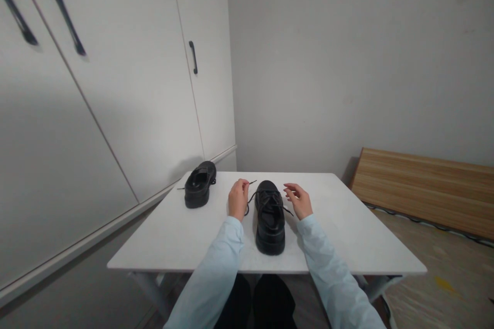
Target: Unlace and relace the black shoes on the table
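Note:
A black lace-up shoe (270, 239) stands on the white table between my hands, its toe pointing away from me and its heel near the front edge. To its left, my left hand (238, 198) pinches a black shoelace (250, 198), whose tip sticks out past the fingers. My right hand (298, 200) hovers at the shoe's right side with fingers apart and nothing in them. Close below those fingers, the other lace end (287, 211) hangs loose over the shoe's side. A second black shoe (197, 198) sits at the table's far left, a lace trailing from it.
The white table (162, 247) reaches toward a grey wall (347, 61). White cabinets (135, 87) with dark handles line the left side. Wood-grain boards (424, 190) lean against the wall at the right, beyond the table's edge.

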{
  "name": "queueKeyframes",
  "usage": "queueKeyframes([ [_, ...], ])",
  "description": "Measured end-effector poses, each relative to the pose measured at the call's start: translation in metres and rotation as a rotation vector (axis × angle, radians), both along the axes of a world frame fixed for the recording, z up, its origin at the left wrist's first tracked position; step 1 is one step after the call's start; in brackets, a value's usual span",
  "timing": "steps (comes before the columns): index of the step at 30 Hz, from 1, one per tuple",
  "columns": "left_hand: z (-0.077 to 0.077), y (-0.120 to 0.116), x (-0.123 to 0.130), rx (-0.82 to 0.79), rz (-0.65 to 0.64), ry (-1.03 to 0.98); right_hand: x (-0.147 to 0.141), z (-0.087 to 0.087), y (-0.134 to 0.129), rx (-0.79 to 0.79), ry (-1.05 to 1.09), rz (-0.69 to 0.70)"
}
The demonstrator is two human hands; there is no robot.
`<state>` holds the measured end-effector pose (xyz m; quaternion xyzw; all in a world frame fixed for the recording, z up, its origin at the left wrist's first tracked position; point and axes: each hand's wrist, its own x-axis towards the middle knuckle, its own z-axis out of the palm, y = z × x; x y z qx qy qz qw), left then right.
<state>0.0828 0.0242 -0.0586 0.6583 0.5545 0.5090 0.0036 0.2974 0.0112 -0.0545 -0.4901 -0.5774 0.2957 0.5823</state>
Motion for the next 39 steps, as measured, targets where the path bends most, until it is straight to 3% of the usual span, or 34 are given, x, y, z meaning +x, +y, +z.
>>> queueKeyframes([
  [7, 0.011, -0.008, 0.007, 0.228, -0.145, -0.120, -0.007, 0.005, -0.006, 0.214, -0.125, -0.015],
  [15, 0.012, -0.013, 0.012, 0.183, -0.314, -0.036, -0.015, 0.011, -0.007, 0.442, -0.406, 0.044],
  [19, 0.012, -0.014, 0.012, 0.166, -0.345, -0.028, -0.016, 0.025, -0.006, 0.501, -0.561, 0.022],
  [26, 0.013, -0.017, 0.011, 0.096, -0.340, -0.017, -0.034, 0.051, -0.002, 0.512, -1.013, 0.024],
  [32, 0.011, -0.015, 0.011, 0.078, -0.256, 0.036, -0.032, 0.065, -0.002, 0.469, -0.906, 0.025],
  [39, 0.012, -0.013, 0.009, 0.063, -0.081, 0.162, 0.001, 0.067, 0.010, 0.279, -0.527, -0.051],
])
